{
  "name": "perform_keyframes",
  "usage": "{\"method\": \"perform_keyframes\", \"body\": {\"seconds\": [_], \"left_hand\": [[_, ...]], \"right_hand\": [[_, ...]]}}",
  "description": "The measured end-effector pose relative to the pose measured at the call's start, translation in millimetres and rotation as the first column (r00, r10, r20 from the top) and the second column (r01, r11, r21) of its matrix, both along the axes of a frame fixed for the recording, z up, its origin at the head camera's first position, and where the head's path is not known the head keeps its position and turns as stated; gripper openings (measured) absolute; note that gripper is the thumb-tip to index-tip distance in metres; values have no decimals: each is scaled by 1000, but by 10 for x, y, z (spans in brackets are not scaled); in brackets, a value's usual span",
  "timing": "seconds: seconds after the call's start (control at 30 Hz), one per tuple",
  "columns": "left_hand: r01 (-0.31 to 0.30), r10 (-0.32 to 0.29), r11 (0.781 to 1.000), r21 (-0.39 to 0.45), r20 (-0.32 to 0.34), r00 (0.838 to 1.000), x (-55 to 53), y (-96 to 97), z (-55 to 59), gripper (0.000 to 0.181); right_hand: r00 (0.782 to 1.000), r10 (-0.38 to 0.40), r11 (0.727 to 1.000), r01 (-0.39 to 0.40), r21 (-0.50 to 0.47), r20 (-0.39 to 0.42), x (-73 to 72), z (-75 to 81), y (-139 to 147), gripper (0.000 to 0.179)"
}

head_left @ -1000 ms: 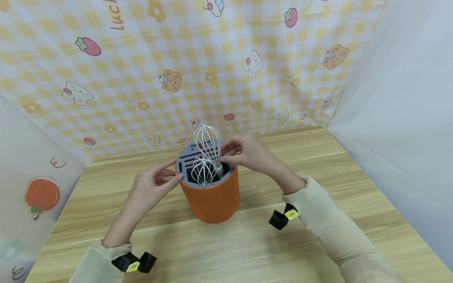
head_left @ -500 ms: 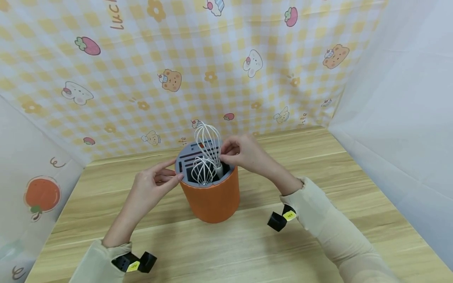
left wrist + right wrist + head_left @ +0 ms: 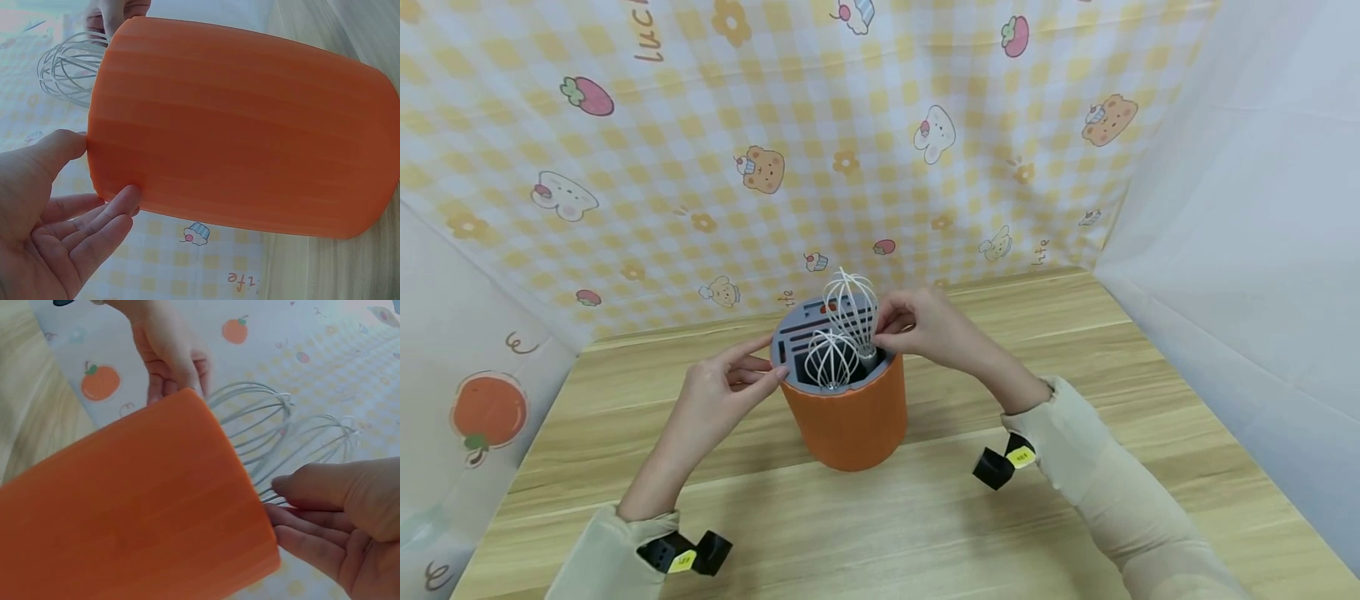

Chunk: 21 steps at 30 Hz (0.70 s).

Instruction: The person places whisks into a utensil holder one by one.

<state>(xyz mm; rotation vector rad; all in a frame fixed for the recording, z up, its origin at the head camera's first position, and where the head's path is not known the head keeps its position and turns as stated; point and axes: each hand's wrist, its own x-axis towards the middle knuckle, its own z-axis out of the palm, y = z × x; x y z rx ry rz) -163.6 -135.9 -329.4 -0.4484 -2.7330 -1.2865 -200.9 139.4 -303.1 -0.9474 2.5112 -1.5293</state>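
An orange utensil holder [image 3: 850,429] with a grey slotted top stands upright on the table. My left hand [image 3: 726,387] steadies its left rim, thumb on top and fingers against the side; the left wrist view shows these fingertips [image 3: 128,199] at the orange wall. In the holder's open compartment are two wire whisks. The taller whisk [image 3: 848,304] leans at the right, its handle mostly hidden inside. Thumb and fingers of my right hand [image 3: 928,323] pinch its lower wires, also seen in the right wrist view. The smaller whisk [image 3: 831,360] sits left of it, touched by neither hand.
Behind the holder hangs a yellow checked cloth [image 3: 850,125] with cartoon prints. White sheeting [image 3: 1247,208] borders the right side of the wooden table [image 3: 887,533]. Narrow slots line the holder's grey top [image 3: 793,321].
The taller whisk has shifted slightly right and its top stands lower. My right hand has moved a little right with it. The left hand and the holder stay nearly still.
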Motion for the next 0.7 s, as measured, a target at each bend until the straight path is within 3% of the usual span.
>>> {"method": "perform_keyframes", "body": {"seconds": [0.23,0.4,0.7], "left_hand": [[-8,8,1000,-10,3,1000,6,-21,-8,52],[-12,12,999,-49,1,1000,8,-65,-7,54],[17,-19,995,-95,-16,1000,4,-99,32,51]], "right_hand": [[998,24,1000,-25,17,56,13,51,88,9],[998,26,999,-28,34,51,25,51,120,9],[997,-53,994,47,94,63,52,32,275,12]]}}
